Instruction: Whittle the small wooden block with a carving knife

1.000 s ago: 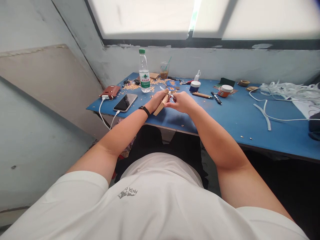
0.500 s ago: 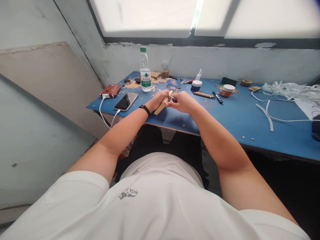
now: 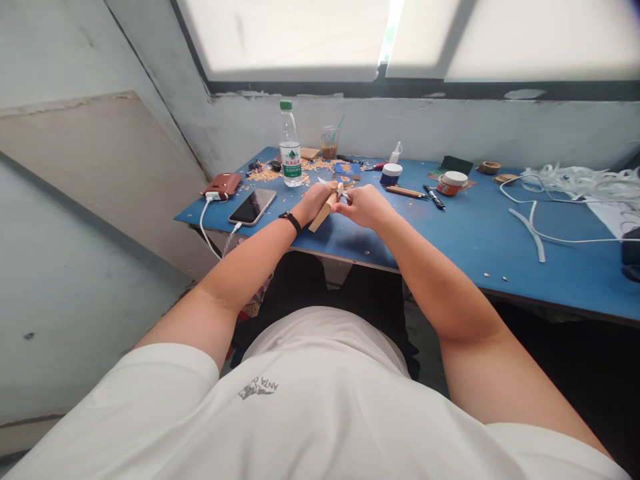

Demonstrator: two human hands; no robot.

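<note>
A piece of light wood (image 3: pixel 321 217) slants over the front part of the blue table, its near end pointing toward me. My left hand (image 3: pixel 314 202), with a black band at the wrist, is closed around the wood's left side and upper part. Close against it on the right, my right hand (image 3: pixel 369 205) is curled around a knife (image 3: pixel 345 195). Only a small bit of the knife shows, lying against the wood's upper end; fingers cover the handle. A pale pointed tip (image 3: pixel 323 180) shows beyond my left hand, and I cannot tell what it belongs to.
Wood shavings (image 3: pixel 265 175) lie around a water bottle (image 3: pixel 291 152). A phone (image 3: pixel 253 207) on a white cable and a brown leather case (image 3: pixel 223 185) are at the left. Rightward are a blue jar (image 3: pixel 391 175), pens, an orange jar (image 3: pixel 452 184) and white cables (image 3: pixel 535 212).
My view has tilted slightly, so the table sits a little lower. Both hands keep their hold on the wood and the knife, with only a slight shift of the right hand.
</note>
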